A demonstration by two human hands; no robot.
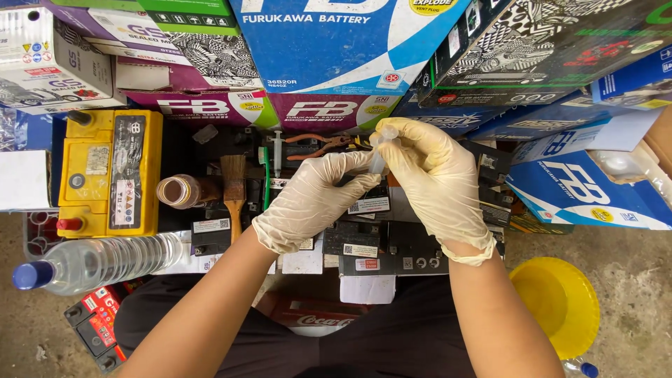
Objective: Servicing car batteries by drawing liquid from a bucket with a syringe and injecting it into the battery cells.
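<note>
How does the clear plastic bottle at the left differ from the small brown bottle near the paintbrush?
The clear plastic bottle lies on its side and carries a blue cap; the brown bottle points its round top toward the camera, with no cap of that colour. The clear bottle looks larger and longer, and its contents look colourless, while the brown bottle is dark. Neither the left hand nor the right hand touches either bottle.

The two hands meet at the centre: left hand [308, 203] at nine o'clock of the right hand [434, 185], a small tube [381, 150] between their fingertips. Small batteries [378, 241] lie beneath them. A large battery [108, 171] sits at nine o'clock, a brush [234, 189] and jar [180, 192] between. A bottle [98, 262] lies at eight o'clock, a bowl [560, 304] at four. Stacked boxes [343, 49] fill twelve o'clock.
</note>
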